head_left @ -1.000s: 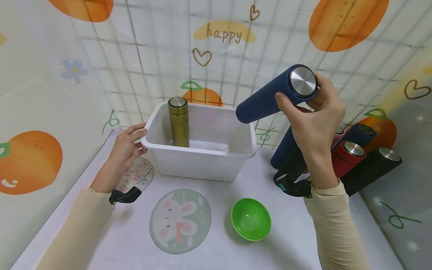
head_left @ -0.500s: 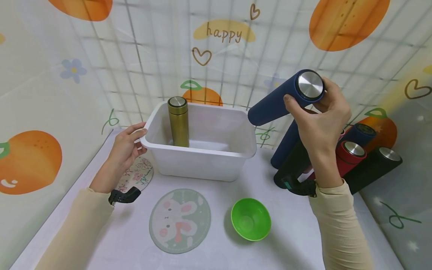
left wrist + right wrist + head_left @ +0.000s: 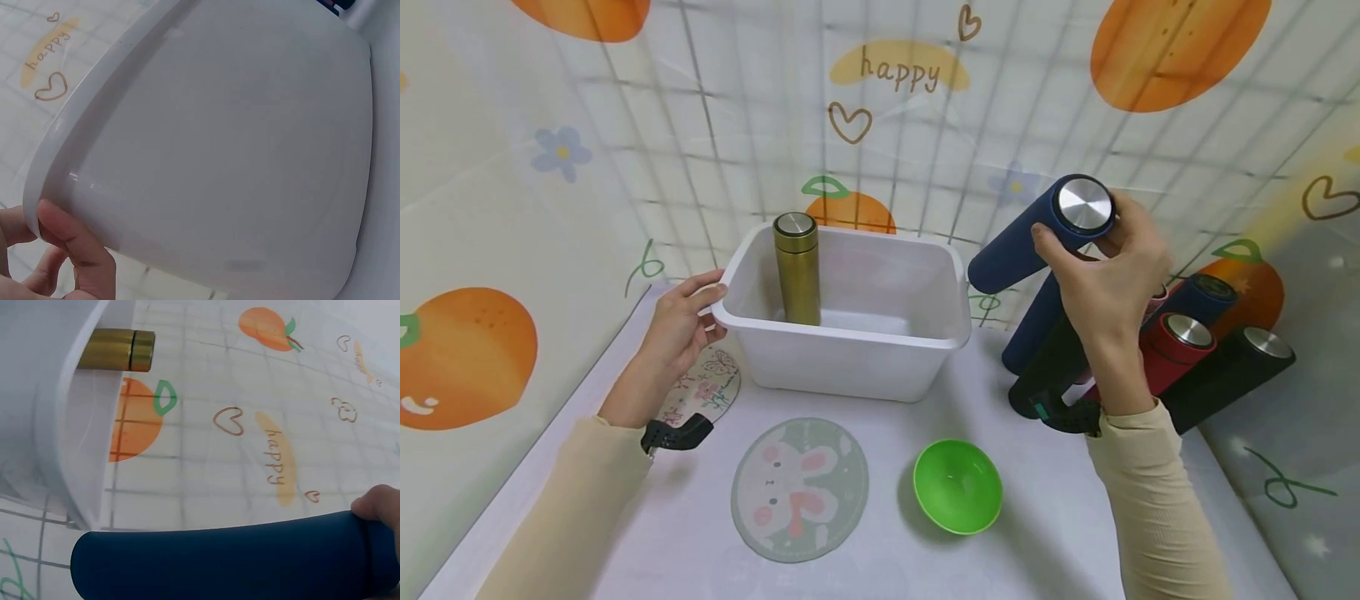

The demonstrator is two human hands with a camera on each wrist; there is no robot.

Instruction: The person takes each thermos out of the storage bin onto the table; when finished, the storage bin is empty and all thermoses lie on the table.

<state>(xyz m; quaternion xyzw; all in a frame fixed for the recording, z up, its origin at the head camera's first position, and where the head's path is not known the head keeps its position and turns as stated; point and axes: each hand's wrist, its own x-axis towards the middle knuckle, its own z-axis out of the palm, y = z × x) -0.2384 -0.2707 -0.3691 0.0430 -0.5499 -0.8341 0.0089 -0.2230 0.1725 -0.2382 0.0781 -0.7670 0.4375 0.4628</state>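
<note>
My left hand (image 3: 679, 321) pinches the left rim of a white plastic tub (image 3: 842, 362), thumb and fingers on either side of the edge in the left wrist view. A gold thermos bottle (image 3: 799, 279) stands upright inside the tub at its left end. My right hand (image 3: 1108, 287) grips a dark blue thermos bottle (image 3: 1018, 237) by its silver-capped end. That bottle is tilted, its base pointing left near the tub's right rim. In the right wrist view the blue bottle (image 3: 219, 569) lies across the bottom, the thumb at its lid.
Several bottles stand at the right, among them a red one (image 3: 1176, 350), a black one (image 3: 1232, 375) and another blue one (image 3: 1033, 333), partly behind my right arm. In front are a green bowl (image 3: 957, 487) and a round rabbit mat (image 3: 800, 492). A floral mat (image 3: 711, 387) lies at left.
My right hand and the blue bottle have moved a little right and lower, away from above the tub's right rim. The left hand and tub have stayed put.
</note>
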